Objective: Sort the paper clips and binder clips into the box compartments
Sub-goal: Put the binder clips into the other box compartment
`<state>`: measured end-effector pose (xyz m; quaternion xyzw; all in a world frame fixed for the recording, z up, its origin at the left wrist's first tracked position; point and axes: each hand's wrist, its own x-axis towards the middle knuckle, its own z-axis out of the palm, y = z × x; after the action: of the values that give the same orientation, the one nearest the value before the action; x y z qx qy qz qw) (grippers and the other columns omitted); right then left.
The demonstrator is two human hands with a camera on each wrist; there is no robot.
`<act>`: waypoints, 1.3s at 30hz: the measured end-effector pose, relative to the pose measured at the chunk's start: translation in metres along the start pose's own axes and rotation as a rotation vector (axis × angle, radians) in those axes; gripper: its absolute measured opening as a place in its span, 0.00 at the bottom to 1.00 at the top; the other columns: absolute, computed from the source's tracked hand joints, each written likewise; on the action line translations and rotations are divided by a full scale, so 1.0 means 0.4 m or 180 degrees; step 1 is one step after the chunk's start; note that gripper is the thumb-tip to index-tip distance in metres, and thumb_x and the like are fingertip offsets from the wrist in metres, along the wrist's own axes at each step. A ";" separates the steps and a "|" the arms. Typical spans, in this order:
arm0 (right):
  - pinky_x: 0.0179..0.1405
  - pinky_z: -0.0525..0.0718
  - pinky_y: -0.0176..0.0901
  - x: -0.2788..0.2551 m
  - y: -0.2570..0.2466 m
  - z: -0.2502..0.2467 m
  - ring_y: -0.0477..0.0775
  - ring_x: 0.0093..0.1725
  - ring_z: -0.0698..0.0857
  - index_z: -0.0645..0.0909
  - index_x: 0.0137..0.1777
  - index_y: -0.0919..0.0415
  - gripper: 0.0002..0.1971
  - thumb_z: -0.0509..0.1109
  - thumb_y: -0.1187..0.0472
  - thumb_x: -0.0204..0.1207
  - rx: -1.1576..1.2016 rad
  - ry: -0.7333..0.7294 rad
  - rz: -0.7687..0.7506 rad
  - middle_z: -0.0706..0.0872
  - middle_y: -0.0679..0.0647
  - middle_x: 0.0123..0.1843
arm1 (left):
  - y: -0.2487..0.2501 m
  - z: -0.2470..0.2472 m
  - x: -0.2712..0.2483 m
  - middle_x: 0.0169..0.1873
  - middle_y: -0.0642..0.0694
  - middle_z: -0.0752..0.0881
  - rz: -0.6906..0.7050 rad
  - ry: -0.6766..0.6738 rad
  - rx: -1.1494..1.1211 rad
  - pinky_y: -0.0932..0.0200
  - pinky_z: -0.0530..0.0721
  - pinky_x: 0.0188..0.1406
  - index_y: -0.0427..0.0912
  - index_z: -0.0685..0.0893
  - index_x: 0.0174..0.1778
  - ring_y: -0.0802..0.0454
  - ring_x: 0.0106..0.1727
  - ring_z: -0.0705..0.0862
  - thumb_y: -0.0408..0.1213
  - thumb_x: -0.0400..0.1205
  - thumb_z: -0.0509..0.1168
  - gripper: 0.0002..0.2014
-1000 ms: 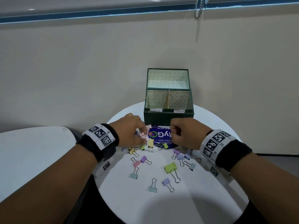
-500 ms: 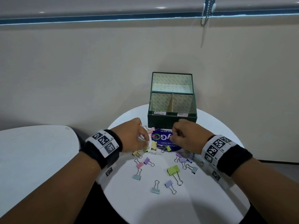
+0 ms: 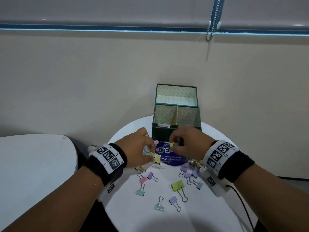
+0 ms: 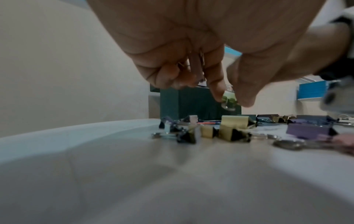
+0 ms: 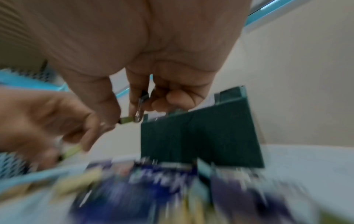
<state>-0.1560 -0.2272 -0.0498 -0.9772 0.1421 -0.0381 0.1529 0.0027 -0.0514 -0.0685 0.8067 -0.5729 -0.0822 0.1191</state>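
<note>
A dark green box [image 3: 175, 133] with a divided front section and a rear compartment stands at the table's far edge. Pastel binder clips [image 3: 178, 185] lie scattered on the round white table [image 3: 192, 220]. My left hand [image 3: 151, 153] hovers just above the pile and pinches a small green binder clip [image 4: 229, 100] between thumb and forefinger; more clips show inside its curled fingers. My right hand [image 3: 172, 145] is raised in front of the box and pinches a yellow-green binder clip [image 5: 125, 120], with another clip [image 5: 142, 98] tucked in its fingers.
A round blue printed packet [image 3: 173, 158] lies under the hands, with clips on and around it. A second white table [image 3: 33, 164] sits at the left. A beige wall rises close behind the box. A cable [image 3: 240, 200] trails from my right wrist.
My right hand has risen off the table toward the box, now showing a yellow-green clip. My left hand stays at the pile and pinches a small green clip. The view has shifted left.
</note>
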 end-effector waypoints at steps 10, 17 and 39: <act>0.57 0.86 0.43 0.129 -0.009 -0.095 0.49 0.56 0.87 0.83 0.68 0.33 0.22 0.74 0.58 0.78 0.0392 0.0683 0.0477 0.85 0.45 0.67 | -0.008 0.002 0.007 0.50 0.59 0.69 -0.0100 0.0333 -0.0076 0.64 0.74 0.42 0.64 0.82 0.53 0.60 0.44 0.78 0.56 0.79 0.70 0.09; 0.52 0.82 0.34 -0.037 0.040 -0.027 0.40 0.50 0.84 0.88 0.61 0.42 0.13 0.74 0.56 0.79 0.0080 -0.0028 0.0342 0.86 0.38 0.52 | -0.011 -0.018 0.024 0.56 0.54 0.71 -0.0198 0.0685 0.0063 0.59 0.81 0.49 0.56 0.80 0.62 0.55 0.43 0.80 0.48 0.85 0.65 0.11; 0.53 0.87 0.42 -0.049 0.108 0.057 0.49 0.55 0.85 0.78 0.75 0.47 0.17 0.62 0.52 0.87 0.0316 -0.0155 0.0831 0.87 0.48 0.64 | 0.074 -0.098 0.257 0.64 0.50 0.77 0.0126 0.0642 0.0318 0.54 0.82 0.62 0.52 0.76 0.73 0.53 0.58 0.81 0.44 0.84 0.67 0.20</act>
<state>-0.1835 -0.2543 -0.0855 -0.9423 0.2621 -0.0012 0.2081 0.0206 -0.1540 -0.0219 0.8044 -0.5772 0.0303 0.1375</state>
